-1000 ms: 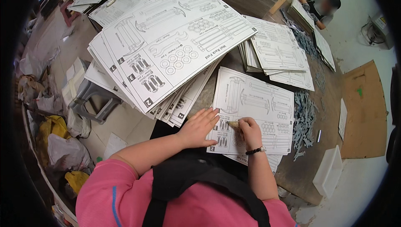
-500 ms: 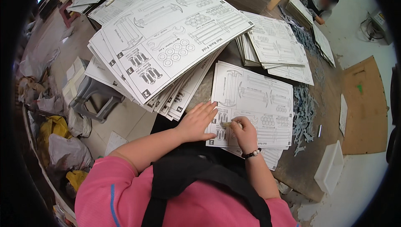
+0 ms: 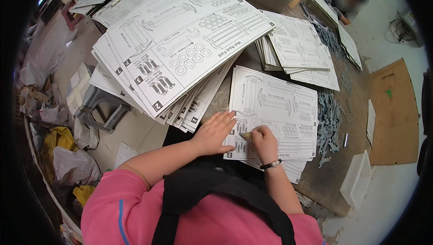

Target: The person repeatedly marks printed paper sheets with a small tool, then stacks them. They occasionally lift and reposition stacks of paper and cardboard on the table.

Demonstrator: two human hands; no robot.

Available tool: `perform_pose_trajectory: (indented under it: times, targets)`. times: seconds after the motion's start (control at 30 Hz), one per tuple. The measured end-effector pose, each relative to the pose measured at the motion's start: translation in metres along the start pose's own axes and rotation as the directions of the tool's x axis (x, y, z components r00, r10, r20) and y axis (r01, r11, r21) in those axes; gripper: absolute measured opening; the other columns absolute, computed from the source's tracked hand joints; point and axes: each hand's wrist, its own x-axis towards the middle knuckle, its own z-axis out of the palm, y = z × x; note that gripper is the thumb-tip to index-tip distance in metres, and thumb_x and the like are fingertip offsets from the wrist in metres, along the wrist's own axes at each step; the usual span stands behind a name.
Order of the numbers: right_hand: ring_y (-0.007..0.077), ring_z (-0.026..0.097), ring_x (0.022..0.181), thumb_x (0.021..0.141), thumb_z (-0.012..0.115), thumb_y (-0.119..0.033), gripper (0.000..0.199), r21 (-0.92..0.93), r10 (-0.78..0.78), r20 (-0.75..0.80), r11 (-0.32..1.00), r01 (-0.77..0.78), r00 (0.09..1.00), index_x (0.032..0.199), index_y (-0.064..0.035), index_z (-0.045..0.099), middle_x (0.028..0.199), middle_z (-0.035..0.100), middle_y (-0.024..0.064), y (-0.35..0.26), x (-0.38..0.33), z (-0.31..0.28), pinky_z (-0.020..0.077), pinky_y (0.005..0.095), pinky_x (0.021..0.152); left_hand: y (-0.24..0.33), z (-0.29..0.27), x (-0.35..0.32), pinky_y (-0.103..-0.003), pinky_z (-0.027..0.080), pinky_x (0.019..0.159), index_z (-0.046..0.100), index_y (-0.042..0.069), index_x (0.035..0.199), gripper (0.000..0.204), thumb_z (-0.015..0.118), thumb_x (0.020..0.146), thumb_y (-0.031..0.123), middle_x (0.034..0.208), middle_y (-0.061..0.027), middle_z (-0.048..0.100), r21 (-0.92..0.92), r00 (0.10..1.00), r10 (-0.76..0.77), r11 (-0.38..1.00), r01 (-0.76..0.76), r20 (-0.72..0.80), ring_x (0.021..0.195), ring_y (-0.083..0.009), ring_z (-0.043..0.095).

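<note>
Two hands rested on printed card sheet point(image 3: 275, 109) atop small stack at table's near edge. Left hand point(image 3: 215, 132) lay flat, fingers spread, palm down on sheet's lower left corner, holding nothing. Right hand point(image 3: 264, 140) curled, pinching small yellowish piece point(image 3: 246, 135) against sheet; piece too small to identify. Big fanned stack of cards point(image 3: 180, 51) lay just left, overhanging table. Grey metal parts point(image 3: 329, 123) heaped right of sheet.

Packing workshop (stacked printed cards point(image 3: 180, 51))
</note>
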Motion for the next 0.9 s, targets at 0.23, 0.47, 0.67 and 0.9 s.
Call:
perform_pose_trajectory:
  times: [0.23,0.47,0.67,0.9]
  targets:
    - [0.0214,0.059,0.063,0.078,0.059,-0.015,0.015,-0.095,-0.169,0.057,0.98,0.174,0.984,0.089,-0.0045,0.059,0.075,0.061,0.0114,-0.023,-0.01,-0.009,0.0453,0.0301,0.057,-0.001,-0.003,-0.001,-0.041,0.018,0.106,0.037,-0.002,0.125,0.079,0.064,0.068,0.045,0.136,-0.0182,0.029,0.006,1.0,-0.007,1.0,0.007,-0.011,0.128,-0.0305,0.025]
    - [0.0195,0.058,0.061,0.08,0.057,-0.018,0.017,0.268,0.266,0.094,0.921,-0.282,0.959,0.088,-0.0023,0.059,0.073,0.062,0.0111,-0.002,-0.005,-0.019,0.0452,0.03,0.058,-0.001,-0.001,-0.002,-0.042,0.018,0.106,0.037,-0.003,0.125,0.079,0.064,0.068,0.045,0.135,-0.0185,0.029,0.011,1.0,0.005,1.0,-0.005,-0.02,0.127,-0.0312,0.026]
    - [0.0333,0.057,0.065,0.077,0.059,-0.018,0.014,-0.523,-0.344,0.036,0.794,0.311,0.938,0.083,-0.0054,0.058,0.072,0.06,0.0148,-0.031,-0.017,-0.001,0.0457,0.037,0.056,0.0,-0.001,-0.001,-0.042,0.019,0.105,0.037,-0.004,0.124,0.079,0.064,0.068,0.046,0.135,-0.0187,0.03,0.031,1.0,0.005,1.0,-0.004,-0.02,0.127,-0.0317,0.027]
    - [0.0235,0.06,0.068,0.08,0.057,-0.018,0.017,0.074,-0.099,0.08,0.993,0.093,0.992,0.088,-0.0032,0.058,0.073,0.062,0.0115,-0.017,-0.026,-0.014,0.046,0.0304,0.062,0.0,-0.003,-0.003,-0.042,0.019,0.105,0.038,-0.004,0.124,0.078,0.064,0.068,0.045,0.135,-0.0189,0.03,0.007,0.998,0.01,1.0,-0.01,-0.06,0.127,-0.0311,0.027]
